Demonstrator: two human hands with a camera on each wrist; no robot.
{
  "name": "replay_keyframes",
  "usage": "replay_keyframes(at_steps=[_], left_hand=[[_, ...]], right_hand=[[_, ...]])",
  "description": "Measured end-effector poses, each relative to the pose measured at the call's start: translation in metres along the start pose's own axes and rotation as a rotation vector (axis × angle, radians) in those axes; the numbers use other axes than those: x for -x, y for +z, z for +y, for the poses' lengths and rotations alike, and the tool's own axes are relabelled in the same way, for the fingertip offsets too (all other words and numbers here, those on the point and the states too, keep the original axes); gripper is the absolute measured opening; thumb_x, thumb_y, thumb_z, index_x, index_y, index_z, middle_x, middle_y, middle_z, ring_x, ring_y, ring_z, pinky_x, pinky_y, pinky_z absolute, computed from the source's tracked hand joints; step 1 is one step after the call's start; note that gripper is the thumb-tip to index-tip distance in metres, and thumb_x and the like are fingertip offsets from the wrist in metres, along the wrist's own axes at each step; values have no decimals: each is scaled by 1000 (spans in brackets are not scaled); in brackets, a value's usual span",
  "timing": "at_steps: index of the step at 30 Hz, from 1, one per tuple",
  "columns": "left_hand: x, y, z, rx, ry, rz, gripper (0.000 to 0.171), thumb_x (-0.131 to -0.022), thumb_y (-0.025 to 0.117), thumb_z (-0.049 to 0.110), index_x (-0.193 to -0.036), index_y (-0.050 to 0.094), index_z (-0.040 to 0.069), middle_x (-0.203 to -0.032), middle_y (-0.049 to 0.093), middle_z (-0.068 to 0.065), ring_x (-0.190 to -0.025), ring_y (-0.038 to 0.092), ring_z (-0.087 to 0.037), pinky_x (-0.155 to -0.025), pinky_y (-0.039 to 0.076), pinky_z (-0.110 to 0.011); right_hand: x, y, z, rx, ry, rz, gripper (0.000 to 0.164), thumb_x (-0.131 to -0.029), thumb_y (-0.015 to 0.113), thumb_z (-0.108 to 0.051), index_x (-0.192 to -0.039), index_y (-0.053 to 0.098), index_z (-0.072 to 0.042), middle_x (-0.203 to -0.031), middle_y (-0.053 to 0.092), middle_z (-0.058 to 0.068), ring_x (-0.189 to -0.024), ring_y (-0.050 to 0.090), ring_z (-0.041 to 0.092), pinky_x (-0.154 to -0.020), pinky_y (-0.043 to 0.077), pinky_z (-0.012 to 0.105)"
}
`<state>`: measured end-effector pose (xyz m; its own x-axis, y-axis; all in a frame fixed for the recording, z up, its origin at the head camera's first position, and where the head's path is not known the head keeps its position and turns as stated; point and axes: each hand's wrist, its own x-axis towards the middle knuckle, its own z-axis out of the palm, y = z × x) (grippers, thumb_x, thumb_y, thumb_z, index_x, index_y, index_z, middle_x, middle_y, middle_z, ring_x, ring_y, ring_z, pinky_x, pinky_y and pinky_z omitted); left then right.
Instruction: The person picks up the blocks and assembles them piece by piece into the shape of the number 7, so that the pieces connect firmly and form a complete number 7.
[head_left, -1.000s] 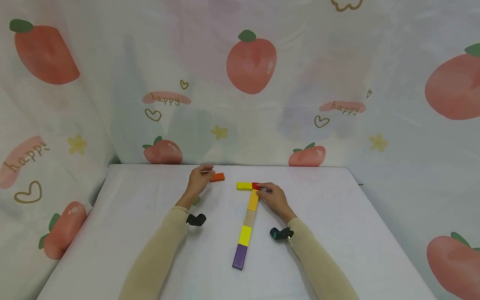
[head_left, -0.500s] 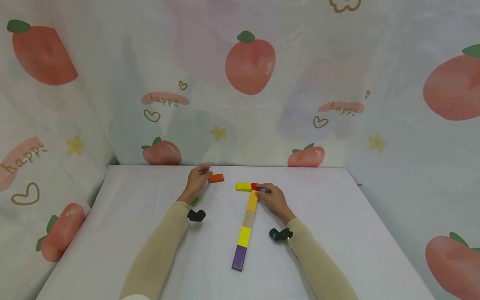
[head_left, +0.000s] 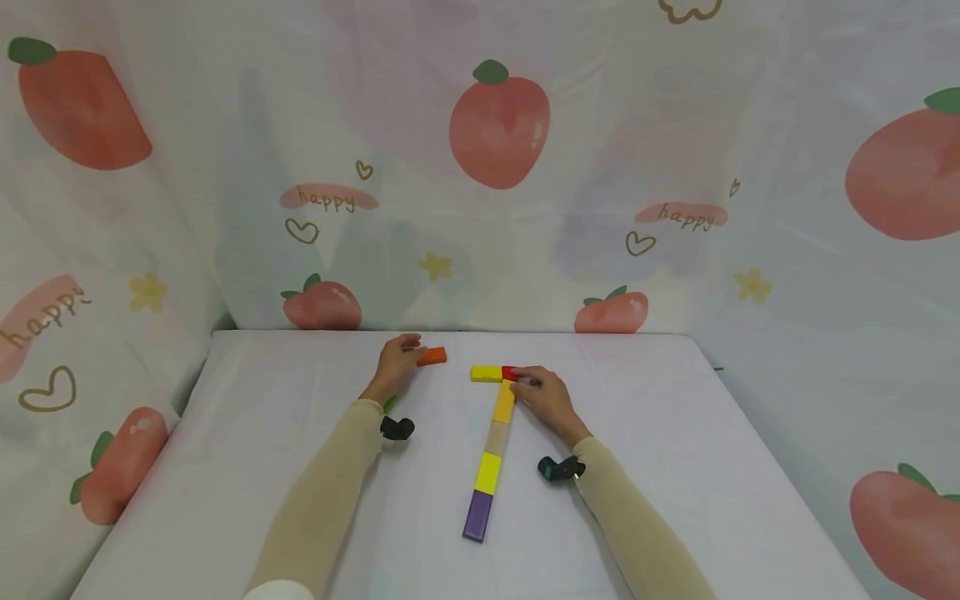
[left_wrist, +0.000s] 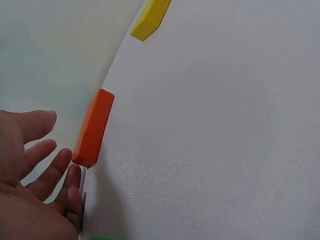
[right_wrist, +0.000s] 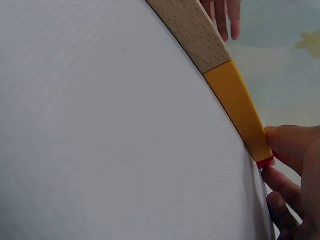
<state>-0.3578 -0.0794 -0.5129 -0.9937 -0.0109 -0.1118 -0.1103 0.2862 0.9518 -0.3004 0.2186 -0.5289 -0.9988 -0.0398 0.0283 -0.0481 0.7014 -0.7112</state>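
Note:
In the head view, my left hand [head_left: 395, 367] is beside an orange block [head_left: 432, 356] near the table's far edge. The left wrist view shows its fingers [left_wrist: 50, 172] loosely spread, fingertips close to the near end of the orange block [left_wrist: 94, 127]; nothing is gripped. My right hand [head_left: 550, 398] pinches a small red block [head_left: 508, 372] between thumb and fingers. That block lies at the right end of a yellow block [head_left: 486, 373]. Its thumb also touches the amber block [right_wrist: 237, 107], whose end meets the red block [right_wrist: 265, 162].
Below the amber block, a wooden block [head_left: 497, 437], a yellow block [head_left: 487, 473] and a purple block [head_left: 477, 516] continue the slanted row. A green block [head_left: 389, 404] is partly hidden by the left wrist. Printed cloth [head_left: 495, 250] rises behind the white table [head_left: 637, 433].
My left wrist has shifted slightly right, and the green block has become more visible beside it. The right hand stays at the red block. The head view has shifted slightly.

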Motion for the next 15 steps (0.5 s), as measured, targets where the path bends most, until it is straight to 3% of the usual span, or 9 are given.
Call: replay_keyframes(at_steps=[15], left_hand=[[-1,4,-4,-72,-30,-8,52,-90,70,20,-138,54,7,-140,54,-14,-128,49,-29,-112,39,-43]], right_hand=[[0,1,0,4,1,6,38,-91,68,-32,-128,66,-21,-134,61,7,-118,53,30,-104,42,49]])
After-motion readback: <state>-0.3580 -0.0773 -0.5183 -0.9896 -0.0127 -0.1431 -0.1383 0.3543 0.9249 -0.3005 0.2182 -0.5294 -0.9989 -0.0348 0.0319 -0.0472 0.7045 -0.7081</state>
